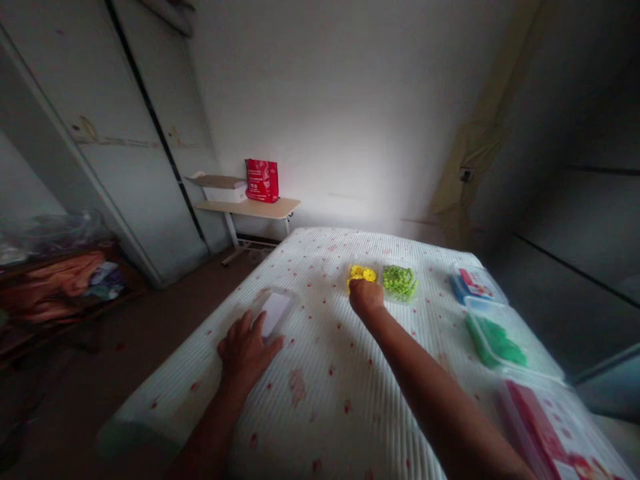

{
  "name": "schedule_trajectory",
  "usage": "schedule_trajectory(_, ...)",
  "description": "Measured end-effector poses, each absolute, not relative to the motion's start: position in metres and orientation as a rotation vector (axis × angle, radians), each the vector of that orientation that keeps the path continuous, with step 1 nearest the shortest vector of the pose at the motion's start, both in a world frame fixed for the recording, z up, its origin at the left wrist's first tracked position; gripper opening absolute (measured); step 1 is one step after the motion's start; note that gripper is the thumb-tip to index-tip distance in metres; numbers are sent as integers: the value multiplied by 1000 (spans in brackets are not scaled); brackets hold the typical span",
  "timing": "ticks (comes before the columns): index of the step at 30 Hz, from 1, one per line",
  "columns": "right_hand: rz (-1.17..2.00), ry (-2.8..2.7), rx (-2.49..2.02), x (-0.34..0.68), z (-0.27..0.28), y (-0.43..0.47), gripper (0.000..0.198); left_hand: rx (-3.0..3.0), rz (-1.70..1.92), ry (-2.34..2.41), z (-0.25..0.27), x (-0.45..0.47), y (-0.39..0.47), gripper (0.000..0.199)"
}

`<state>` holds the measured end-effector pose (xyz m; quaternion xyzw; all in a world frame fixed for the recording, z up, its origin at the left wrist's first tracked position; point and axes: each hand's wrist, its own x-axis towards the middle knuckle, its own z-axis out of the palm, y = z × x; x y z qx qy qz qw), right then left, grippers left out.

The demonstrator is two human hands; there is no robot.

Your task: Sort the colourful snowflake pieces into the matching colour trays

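Observation:
My left hand (249, 352), fingers spread, rests at the near edge of a clear plastic tray or lid (293, 301) with a white card (275, 313) in it. Out over the bed, my right hand (367, 298) is closed, knuckles up, at the near side of a clear container of yellow pieces (363, 272). Its fingertips are hidden, so what they pinch, if anything, does not show. Light green small pieces (399, 283) fill a clear container just right of that hand.
The bed has a striped, red-dotted cover (320, 373). Along its right side lie a box with blue contents (463, 288), a box with green contents (497, 341) and a box with a pink label (555, 427). Against the wall, a small table (270, 208) bears a red bag (262, 180) and a white box (225, 193).

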<state>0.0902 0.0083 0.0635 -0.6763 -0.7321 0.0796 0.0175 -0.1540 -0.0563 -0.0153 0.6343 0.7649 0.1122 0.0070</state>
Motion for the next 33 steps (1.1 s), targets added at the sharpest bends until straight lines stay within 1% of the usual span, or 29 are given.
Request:
schedule_trajectory(2,122,-2266,-2181,86,64,-3,34,2001,415,2398,-17,-155,-56,59)
schedule_trajectory(6,95,-2352,-2166,74,67,-32,31,2000,512,2388,-22,-159,-53,54)
schedule_trajectory(11,186,-2595,-1967,65,80,-78,26,1956,601,2366,-24,-162,-53,53)
schedule_trajectory(15,216,-2604,-1871,68,86,-103,28,1965,658,2335,-23,-162,-55,48)
schedule_trajectory(20,165,-2523,-1834,77,74,-113,25,1965,761,2336,-21,-163,-57,42)
schedule_trajectory(23,155,-2443,-1801,83,63,-114,21,1953,754,2345,-23,-164,-55,45)
schedule_trajectory(30,216,-2330,-1653,94,46,-118,19,1925,632,2372,-27,-162,-55,66)
schedule_trajectory(33,236,-2308,-1633,94,45,-118,19,1943,583,2400,-28,-159,-55,65)
